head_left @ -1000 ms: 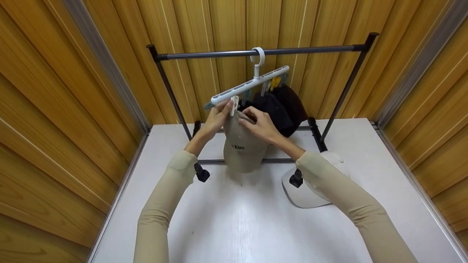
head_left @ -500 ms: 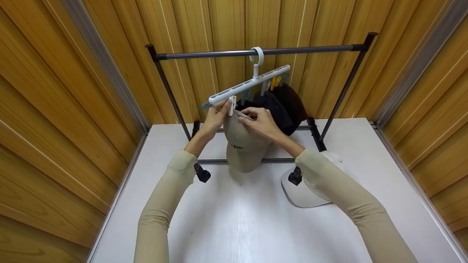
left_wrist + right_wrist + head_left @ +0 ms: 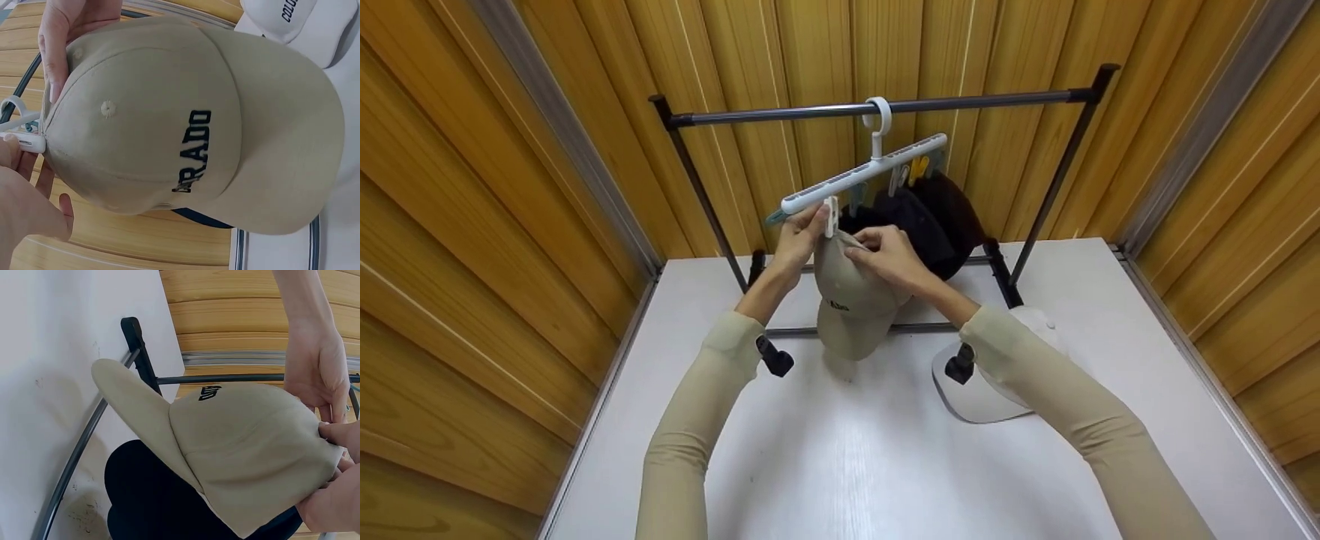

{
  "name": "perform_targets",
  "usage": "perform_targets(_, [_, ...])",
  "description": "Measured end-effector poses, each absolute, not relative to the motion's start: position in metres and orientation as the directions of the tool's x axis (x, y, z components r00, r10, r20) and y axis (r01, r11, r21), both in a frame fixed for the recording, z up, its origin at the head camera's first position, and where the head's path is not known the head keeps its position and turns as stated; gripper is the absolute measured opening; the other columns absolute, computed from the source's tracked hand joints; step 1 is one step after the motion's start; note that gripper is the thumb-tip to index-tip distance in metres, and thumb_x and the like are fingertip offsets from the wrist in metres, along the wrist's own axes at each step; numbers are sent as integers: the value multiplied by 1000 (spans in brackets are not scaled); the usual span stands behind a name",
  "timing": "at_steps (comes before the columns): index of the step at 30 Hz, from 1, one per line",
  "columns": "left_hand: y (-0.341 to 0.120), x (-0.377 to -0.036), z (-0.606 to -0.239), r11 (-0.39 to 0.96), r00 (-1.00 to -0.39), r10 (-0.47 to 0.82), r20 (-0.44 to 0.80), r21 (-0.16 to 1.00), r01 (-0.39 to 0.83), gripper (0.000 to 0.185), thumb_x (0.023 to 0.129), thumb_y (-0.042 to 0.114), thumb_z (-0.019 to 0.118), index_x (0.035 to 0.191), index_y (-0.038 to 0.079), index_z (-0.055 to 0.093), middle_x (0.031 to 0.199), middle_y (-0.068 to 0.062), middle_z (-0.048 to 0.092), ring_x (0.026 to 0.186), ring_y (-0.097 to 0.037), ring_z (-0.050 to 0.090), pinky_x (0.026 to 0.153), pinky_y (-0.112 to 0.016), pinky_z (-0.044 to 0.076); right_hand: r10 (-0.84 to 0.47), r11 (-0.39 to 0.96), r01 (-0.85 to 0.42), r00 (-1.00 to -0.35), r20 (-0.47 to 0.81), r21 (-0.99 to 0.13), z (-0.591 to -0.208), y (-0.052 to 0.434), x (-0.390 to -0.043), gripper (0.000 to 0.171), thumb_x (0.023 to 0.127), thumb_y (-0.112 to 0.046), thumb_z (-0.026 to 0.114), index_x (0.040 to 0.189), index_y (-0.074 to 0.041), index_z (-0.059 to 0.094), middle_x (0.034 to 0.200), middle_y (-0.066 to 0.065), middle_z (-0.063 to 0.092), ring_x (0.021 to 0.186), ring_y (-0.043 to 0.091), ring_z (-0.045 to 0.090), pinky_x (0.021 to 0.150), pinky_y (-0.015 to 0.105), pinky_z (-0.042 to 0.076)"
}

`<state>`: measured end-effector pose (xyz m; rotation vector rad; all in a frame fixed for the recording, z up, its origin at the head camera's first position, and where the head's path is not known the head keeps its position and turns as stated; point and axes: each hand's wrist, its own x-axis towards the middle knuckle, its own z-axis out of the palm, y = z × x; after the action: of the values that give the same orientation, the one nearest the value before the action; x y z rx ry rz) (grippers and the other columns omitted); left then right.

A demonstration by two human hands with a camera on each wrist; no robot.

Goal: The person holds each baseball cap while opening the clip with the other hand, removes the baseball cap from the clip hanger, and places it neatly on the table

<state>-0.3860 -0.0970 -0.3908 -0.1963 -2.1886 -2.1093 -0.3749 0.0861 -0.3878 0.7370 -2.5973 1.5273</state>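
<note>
Under the hanger (image 3: pixel 864 172), left hand (image 3: pixel 797 238) pinches the clip (image 3: pixel 830 217); right hand (image 3: pixel 891 255) grips the beige cap (image 3: pixel 851 300).

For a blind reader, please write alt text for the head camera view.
Two hands hold a beige cap up to a white clip on a hanger hung from a dark rail; the left hand pinches the clip, the right hand grips the cap's back edge.

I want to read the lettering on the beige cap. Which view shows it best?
The left wrist view: the beige cap fills the frame and its dark lettering faces the camera, though turned sideways. In the head view the lettering is tiny and blurred. The right wrist view catches only a sliver of it.
</note>
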Motion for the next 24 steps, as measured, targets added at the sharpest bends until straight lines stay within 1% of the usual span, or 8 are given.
perform_targets(5, [-93, -382, -390, -22, -991, 22, 131, 991, 130, 47, 99, 35, 52, 140, 11, 52, 136, -11, 59, 138, -19, 44, 118, -38, 29, -379, 402, -392, -894, 240, -827, -388, 89, -371, 19, 90, -18, 69, 102, -5, 73, 101, 10, 74, 82, 10, 64, 68, 19, 48])
perform_targets(7, [-93, -382, -389, -30, -991, 21, 129, 991, 129, 47, 99, 34, 53, 141, 11, 51, 137, -11, 58, 138, -18, 44, 118, -37, 29, -375, 393, -387, -896, 239, -834, -388, 90, -369, 18, 90, -18, 69, 102, -5, 73, 101, 9, 74, 82, 9, 63, 68, 19, 48])
perform_targets(9, [-92, -382, -388, -47, -992, 14, 129, 991, 128, 48, 99, 33, 53, 141, 10, 51, 137, -13, 58, 136, -20, 46, 117, -37, 31, -378, 387, -391, -893, 243, -835, -389, 91, -368, 17, 89, -18, 69, 101, -6, 73, 99, 9, 74, 81, 9, 63, 68, 18, 48])
perform_targets(13, [-93, -382, -384, -73, -993, -16, 118, 990, 119, 47, 99, 32, 55, 139, 8, 53, 133, -16, 60, 134, -19, 49, 118, -38, 28, -402, 403, -422, -879, 257, -812, -392, 96, -364, 16, 89, -18, 70, 99, -7, 74, 97, 8, 74, 81, 9, 63, 69, 19, 48])
perform_targets(16, [-94, -380, -381, -81, -993, -4, 114, 990, 114, 45, 100, 32, 53, 137, 7, 54, 130, -17, 62, 131, -19, 50, 119, -38, 24, -412, 428, -435, -874, 257, -792, -393, 101, -359, 15, 88, -18, 70, 98, -7, 74, 96, 7, 75, 81, 9, 62, 70, 19, 48])
perform_targets(19, [-94, -378, -380, -97, -992, 34, 125, 988, 122, 44, 101, 32, 49, 135, 4, 54, 129, -19, 60, 130, -25, 50, 118, -39, 26, -410, 438, -428, -878, 248, -791, -393, 108, -354, 15, 87, -17, 71, 98, -7, 74, 94, 8, 75, 80, 8, 62, 69, 18, 47])
perform_targets(21, [-93, -376, -381, -103, -990, 46, 133, 986, 127, 45, 102, 33, 47, 135, 4, 53, 130, -20, 59, 130, -28, 49, 116, -38, 28, -409, 436, -413, -882, 232, -800, -392, 113, -350, 14, 87, -16, 71, 97, -7, 74, 91, 8, 75, 76, 7, 61, 66, 18, 46])
perform_targets(24, [-92, -372, -384, -67, -992, 36, 117, 991, 115, 45, 103, 36, 43, 135, 6, 53, 130, -15, 59, 128, -26, 48, 109, -33, 33, -413, 437, -384, -889, 198, -813, -393, 120, -345, 13, 86, -17, 72, 95, -7, 74, 83, 7, 74, 69, 6, 58, 62, 17, 45])
